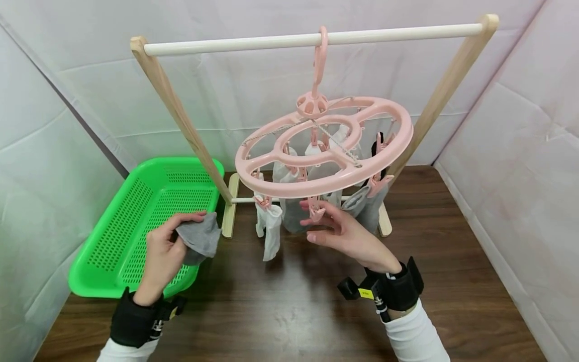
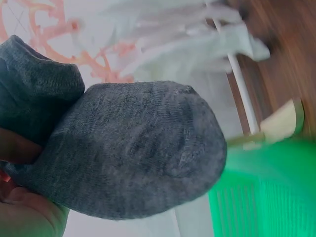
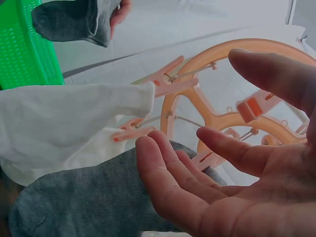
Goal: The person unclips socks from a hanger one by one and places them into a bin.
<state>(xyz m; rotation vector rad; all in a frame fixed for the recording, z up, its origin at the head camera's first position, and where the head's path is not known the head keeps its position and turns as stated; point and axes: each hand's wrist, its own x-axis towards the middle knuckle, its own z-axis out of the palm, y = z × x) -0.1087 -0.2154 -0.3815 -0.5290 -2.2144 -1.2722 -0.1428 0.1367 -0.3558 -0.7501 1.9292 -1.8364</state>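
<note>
My left hand [image 1: 164, 249] pinches a small grey sock [image 1: 201, 236] by its opening, over the right side of the green basket. In the left wrist view the grey sock [image 2: 143, 148] spreads out large, toe toward the basket. Under the front rim of a round pink clip hanger [image 1: 280, 188] is my right hand [image 1: 346, 234], fingers spread beside a dangling pink clip [image 1: 315, 208]. The right wrist view has that clip [image 3: 256, 106] between thumb and fingers, apart from both and with no sock in it. A grey sock [image 3: 84, 192] hangs behind the fingers.
The hanger hooks over a white rod [image 1: 226, 46] on a wooden stand [image 1: 181, 120]. White socks [image 1: 272, 231] hang at its left, a grey sock [image 1: 373, 206] at its right. The green basket [image 1: 113, 211] stands left on the dark wooden table [image 1: 289, 311].
</note>
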